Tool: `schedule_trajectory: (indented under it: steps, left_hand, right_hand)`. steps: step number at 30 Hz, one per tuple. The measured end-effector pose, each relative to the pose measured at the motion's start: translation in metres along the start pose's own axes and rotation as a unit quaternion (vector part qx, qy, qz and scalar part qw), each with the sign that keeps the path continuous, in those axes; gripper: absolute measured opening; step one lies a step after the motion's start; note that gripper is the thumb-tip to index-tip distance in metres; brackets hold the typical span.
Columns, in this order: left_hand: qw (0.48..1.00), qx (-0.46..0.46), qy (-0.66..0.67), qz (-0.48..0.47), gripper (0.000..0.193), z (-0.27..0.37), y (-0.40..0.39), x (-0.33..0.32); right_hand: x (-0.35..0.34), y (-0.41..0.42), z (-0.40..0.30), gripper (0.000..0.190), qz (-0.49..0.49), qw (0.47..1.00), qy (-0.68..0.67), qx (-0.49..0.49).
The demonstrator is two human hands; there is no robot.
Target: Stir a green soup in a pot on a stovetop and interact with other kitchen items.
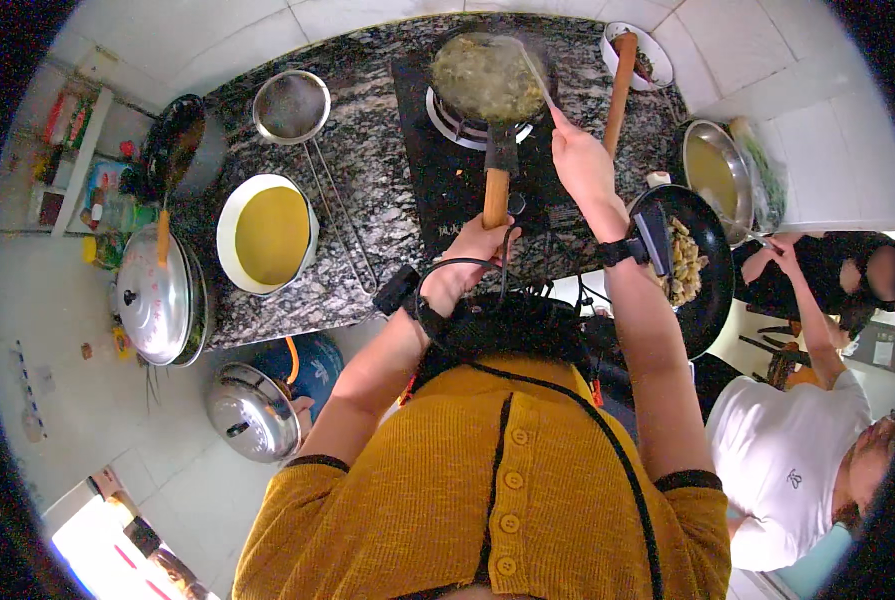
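A steaming pan of food (485, 79) sits on the gas burner (458, 135) at the back of the counter. My left hand (473, 251) is wrapped around its wooden handle (496, 191). Between the fingers of my right hand (584, 169) is the handle of a metal cooking utensil (539, 79), whose far end reaches into the pan; steam blurs its tip. Under my right forearm is a black frying pan (717, 292) with cooked pieces of food (685, 259).
To the left are a white pot of yellowish liquid (271, 234), a long-handled strainer (292, 106) and a lidded metal pot (154, 285). A wooden-handled tool (621, 94) leans on a white bowl (657, 52). At right, a person in white (792, 465) grips a steel pan (740, 176).
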State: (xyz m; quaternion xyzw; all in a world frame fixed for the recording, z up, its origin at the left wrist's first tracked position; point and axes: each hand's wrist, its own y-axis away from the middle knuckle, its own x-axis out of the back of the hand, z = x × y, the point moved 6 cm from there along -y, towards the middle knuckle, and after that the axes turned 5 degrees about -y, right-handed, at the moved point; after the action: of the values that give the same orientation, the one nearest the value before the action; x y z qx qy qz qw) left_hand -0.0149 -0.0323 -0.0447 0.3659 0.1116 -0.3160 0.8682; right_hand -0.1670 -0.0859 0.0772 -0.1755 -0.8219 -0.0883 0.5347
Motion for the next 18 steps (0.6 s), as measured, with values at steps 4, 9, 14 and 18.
schedule_trajectory:
  steps: [4, 9, 14, 18]
  left_hand:
    - [1.0, -0.01, -0.002, -0.004, 0.017, -0.003, -0.004, 0.002]
    - [0.999, -0.007, 0.029, 0.017, 0.019, 0.005, 0.002, -0.002]
    - [0.999, -0.005, 0.039, 0.012, 0.019, 0.002, -0.001, -0.002]
    - [1.0, -0.003, 0.01, 0.002, 0.017, 0.0, -0.003, -0.001]
  right_hand:
    - [-0.004, 0.005, 0.001, 0.034, -0.023, 1.0, 0.016, 0.013]
    - [-0.003, 0.007, 0.001, 0.033, -0.055, 0.998, -0.007, 0.034]
    - [0.007, 0.016, -0.006, 0.033, -0.099, 0.994, -0.034, 0.024]
    - [0.015, 0.023, -0.005, 0.033, -0.103, 0.992, -0.07, 0.032]
